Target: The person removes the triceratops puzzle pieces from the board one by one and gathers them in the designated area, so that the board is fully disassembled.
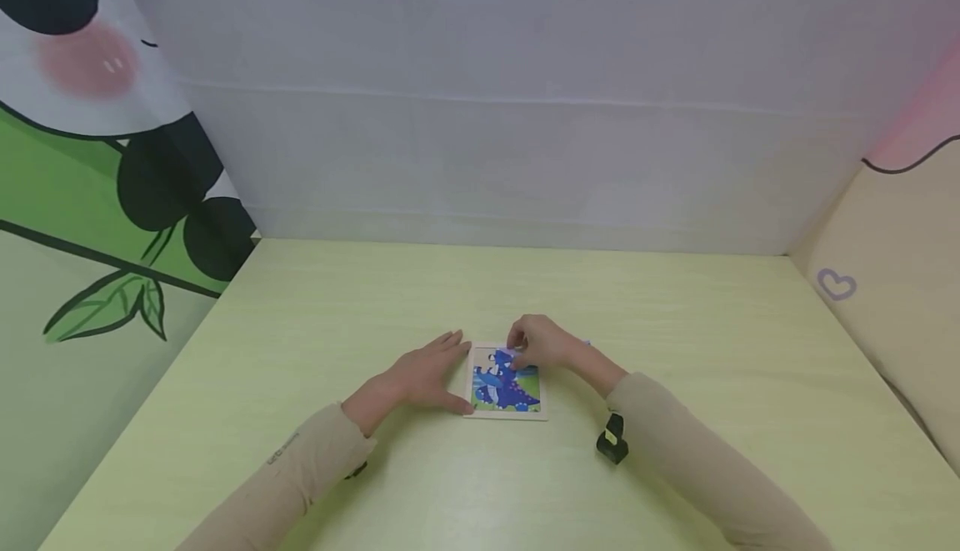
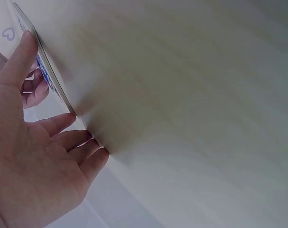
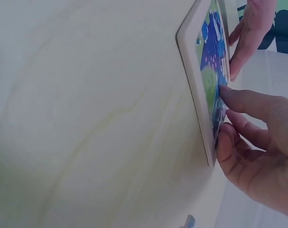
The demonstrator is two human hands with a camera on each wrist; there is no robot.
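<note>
A square jigsaw puzzle of a blue dinosaur lies flat on the table in a pale wooden frame. My left hand rests along the frame's left side with fingers stretched out, its thumb at the near left corner. In the left wrist view the left hand has its thumb and index finger against the frame's edge. Over the puzzle's far right part, my right hand pinches a puzzle piece, mostly hidden by its fingers. The right wrist view shows the right thumb low on the picture, the other fingers curled near the frame.
A small loose puzzle piece lies on the table beyond the right wrist, partly hidden in the head view. The light wooden table meets a grey back wall. Painted side panels stand at left and right.
</note>
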